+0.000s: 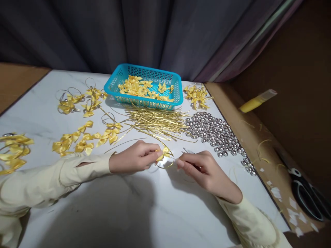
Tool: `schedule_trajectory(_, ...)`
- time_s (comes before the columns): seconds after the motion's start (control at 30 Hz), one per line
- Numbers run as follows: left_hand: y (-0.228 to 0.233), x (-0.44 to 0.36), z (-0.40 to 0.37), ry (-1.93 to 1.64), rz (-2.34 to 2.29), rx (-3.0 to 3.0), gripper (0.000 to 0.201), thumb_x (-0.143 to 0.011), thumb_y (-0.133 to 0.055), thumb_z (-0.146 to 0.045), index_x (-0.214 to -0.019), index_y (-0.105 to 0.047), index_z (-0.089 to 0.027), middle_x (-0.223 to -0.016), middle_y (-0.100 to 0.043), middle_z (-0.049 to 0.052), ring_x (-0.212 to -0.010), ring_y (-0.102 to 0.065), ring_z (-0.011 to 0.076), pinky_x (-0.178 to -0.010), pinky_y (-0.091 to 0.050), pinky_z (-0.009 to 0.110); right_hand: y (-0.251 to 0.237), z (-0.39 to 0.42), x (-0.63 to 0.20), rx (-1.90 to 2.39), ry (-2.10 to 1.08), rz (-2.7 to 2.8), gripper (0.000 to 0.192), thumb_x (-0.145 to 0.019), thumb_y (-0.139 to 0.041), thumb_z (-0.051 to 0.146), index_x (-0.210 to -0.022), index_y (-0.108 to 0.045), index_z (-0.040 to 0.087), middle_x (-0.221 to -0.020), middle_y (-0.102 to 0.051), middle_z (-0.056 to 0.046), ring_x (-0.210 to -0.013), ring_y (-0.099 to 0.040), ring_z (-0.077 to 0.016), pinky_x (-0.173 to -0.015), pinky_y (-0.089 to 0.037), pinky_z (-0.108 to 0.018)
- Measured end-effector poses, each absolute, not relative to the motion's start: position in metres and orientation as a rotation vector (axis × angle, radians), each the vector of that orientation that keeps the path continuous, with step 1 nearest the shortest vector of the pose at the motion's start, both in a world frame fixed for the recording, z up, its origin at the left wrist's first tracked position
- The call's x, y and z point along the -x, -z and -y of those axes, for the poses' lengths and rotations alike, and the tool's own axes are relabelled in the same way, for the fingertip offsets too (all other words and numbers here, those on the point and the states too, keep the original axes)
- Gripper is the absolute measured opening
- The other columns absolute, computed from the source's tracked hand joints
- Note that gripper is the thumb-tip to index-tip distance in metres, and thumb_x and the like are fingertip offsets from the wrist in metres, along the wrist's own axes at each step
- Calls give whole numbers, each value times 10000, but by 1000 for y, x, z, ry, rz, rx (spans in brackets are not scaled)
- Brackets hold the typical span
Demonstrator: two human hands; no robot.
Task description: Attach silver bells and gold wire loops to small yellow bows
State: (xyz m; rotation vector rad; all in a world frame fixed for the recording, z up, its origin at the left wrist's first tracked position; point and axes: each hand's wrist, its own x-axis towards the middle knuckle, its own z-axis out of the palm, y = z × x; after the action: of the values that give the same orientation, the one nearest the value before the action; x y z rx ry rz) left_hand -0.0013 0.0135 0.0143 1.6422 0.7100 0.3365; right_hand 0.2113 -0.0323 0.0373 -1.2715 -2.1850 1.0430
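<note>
Both hands low over the white marble-look counter (134, 206), working close together. Left hand (131, 159) pinched shut on a small yellow satin ribbon bow (163, 153), thumb and fingertips clamped on its left wing. Right hand (204, 168) curled closed as well, fingers nipping the end of a thin gold wire loop (165, 163) that circles just under the bow and touches the counter between the two hands. Cream sleeves running back from both wrists.

Right behind the hands, a loose heap of straight gold wire strands (155, 122), fanned across the middle. Beside that, to the right, a spread of shiny silver round bells (214, 132) trailing toward the counter's edge. Further back, a turquoise plastic mesh basket (176, 91) holding more yellow bows. Finished yellow bows on wire loops (77, 101) scattered at back left, another cluster of plain yellow bows (82, 139) near the left forearm, a small bunch (198, 94) right of the basket. Off the counter on the brown board at right: a yellow glue stick (256, 101) and black-handled scissors (307, 196) among paper scraps.
</note>
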Motion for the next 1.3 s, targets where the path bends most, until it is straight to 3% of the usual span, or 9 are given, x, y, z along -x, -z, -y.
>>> schedule_trajectory(0.17, -13, 0, -10, -323, -641, -1131, 265, -902, -403, -336, -691, -400, -176, -457, -181, -117, -359, -178, 43, -356, -194, 156, -36, 33, -208, 1306, -1039, 2132, 326, -903, -406, 261, -682, -590, 108, -477, -437, 32, -416, -328, -50, -448, -261, -190)
schedule_trajectory(1.3, -15, 2, -15, -356, -454, -808, 314, -898, -374, -211, -604, -461, -143, -394, -168, -101, -295, -171, 42, -309, -144, 124, -31, 39, -204, 1196, -1105, 1932, 305, -914, -422, 254, -745, -626, 104, -429, -431, 50, -372, -372, -43, -419, -296, -181)
